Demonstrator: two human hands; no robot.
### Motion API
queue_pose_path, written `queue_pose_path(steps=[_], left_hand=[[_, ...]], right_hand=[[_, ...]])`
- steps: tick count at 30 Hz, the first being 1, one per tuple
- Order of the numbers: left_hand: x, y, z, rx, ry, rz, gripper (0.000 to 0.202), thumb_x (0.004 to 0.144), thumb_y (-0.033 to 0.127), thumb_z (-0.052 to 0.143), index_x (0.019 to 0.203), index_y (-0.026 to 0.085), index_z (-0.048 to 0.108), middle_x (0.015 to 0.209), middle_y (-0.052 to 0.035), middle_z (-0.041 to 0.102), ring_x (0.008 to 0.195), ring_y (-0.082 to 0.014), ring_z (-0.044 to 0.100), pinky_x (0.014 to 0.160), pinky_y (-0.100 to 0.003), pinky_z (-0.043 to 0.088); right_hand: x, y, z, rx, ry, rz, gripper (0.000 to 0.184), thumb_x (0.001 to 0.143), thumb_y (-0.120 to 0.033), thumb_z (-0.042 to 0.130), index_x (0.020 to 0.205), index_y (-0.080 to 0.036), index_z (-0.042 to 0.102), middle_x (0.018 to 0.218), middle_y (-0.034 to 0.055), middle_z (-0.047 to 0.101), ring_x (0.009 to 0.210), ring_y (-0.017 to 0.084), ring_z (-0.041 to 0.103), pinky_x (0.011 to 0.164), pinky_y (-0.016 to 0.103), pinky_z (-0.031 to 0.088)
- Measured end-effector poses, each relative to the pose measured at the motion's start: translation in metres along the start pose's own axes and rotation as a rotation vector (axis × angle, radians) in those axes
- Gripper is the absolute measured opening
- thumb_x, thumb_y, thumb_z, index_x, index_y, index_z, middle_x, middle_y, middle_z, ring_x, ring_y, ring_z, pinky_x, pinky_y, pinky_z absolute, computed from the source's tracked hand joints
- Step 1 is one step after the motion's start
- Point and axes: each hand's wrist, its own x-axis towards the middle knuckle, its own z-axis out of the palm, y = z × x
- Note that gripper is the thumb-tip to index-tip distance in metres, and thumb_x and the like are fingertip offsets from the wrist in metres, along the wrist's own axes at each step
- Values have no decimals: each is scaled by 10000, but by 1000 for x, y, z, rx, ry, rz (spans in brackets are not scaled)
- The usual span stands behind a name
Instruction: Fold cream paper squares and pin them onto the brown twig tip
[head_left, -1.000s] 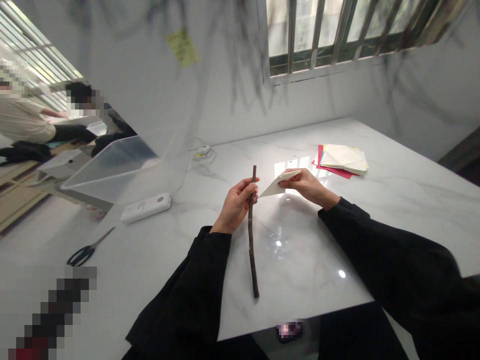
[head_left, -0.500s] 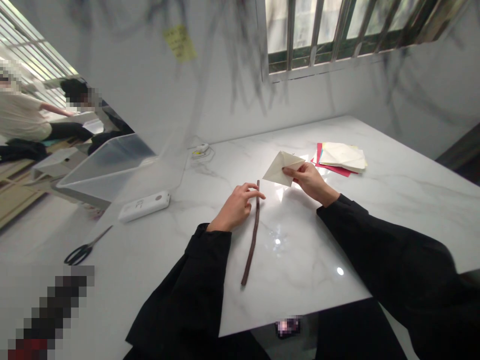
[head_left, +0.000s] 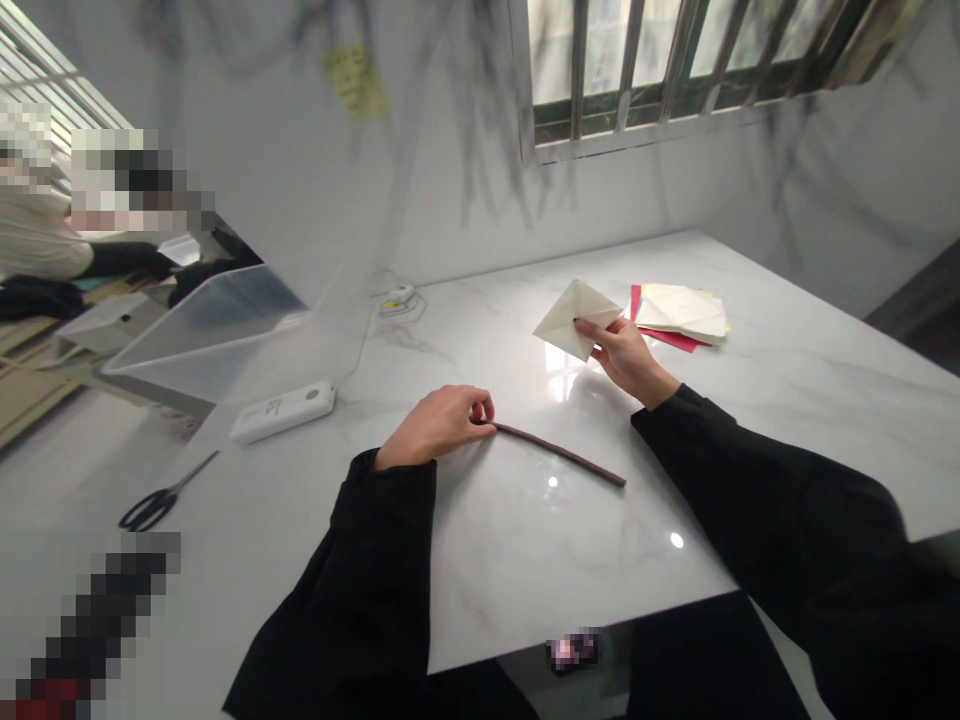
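Note:
Between the thumb and fingers of my left hand (head_left: 442, 425) is one end of a thin dark brown stick (head_left: 562, 450). The rest of the stick stretches to the right, low over the white marbled table (head_left: 510, 580), its far end pointing slightly toward me. My right hand (head_left: 626, 350) pinches a cream-coloured folded paper (head_left: 574, 315) by its right side, thumb on top. Crease lines cross the paper, and it is held tilted above the table. Just beyond my right hand lies a stack of cream, red and yellow papers (head_left: 679, 310).
Black-handled scissors (head_left: 154, 508) and a white oblong device (head_left: 285, 412) lie at the left. Clear plastic bins (head_left: 195, 345) stand farther left, with other people beyond. A small white item with a thin cable (head_left: 397, 297) lies by the wall. The table's front edge is near my lap.
My left hand has moved left and closed on the stick's end. The stick has swung from lying lengthwise to pointing right. The paper in my right hand has risen slightly.

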Motion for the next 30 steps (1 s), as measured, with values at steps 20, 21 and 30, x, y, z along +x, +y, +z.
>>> queue_pose_path(steps=[20, 21, 30], left_hand=[[13, 43, 40, -302, 43, 339, 121, 949, 314, 700, 966, 252, 803, 903, -37, 728, 775, -183, 638, 741, -326, 486], [14, 41, 38, -329, 74, 316, 125, 956, 323, 696, 962, 247, 795, 890, -35, 733, 769, -181, 638, 739, -326, 490], [15, 4, -8, -1241, 962, 140, 263, 924, 425, 797, 1080, 244, 686, 930, -15, 738, 730, -110, 661, 694, -233, 553]], right_hand=[[1, -6, 2, 15, 55, 8, 491, 647, -473, 985, 1021, -250, 759, 1197, 57, 808, 1202, 284, 714, 991, 394, 600], [1, -6, 1, 19, 58, 9, 498, 648, -479, 983, 1027, -253, 752, 1197, 55, 807, 1207, 286, 712, 990, 395, 602], [8, -6, -11, 117, 133, 28, 568, 661, -516, 959, 1117, -294, 703, 1238, 16, 784, 1261, 282, 686, 979, 396, 619]])
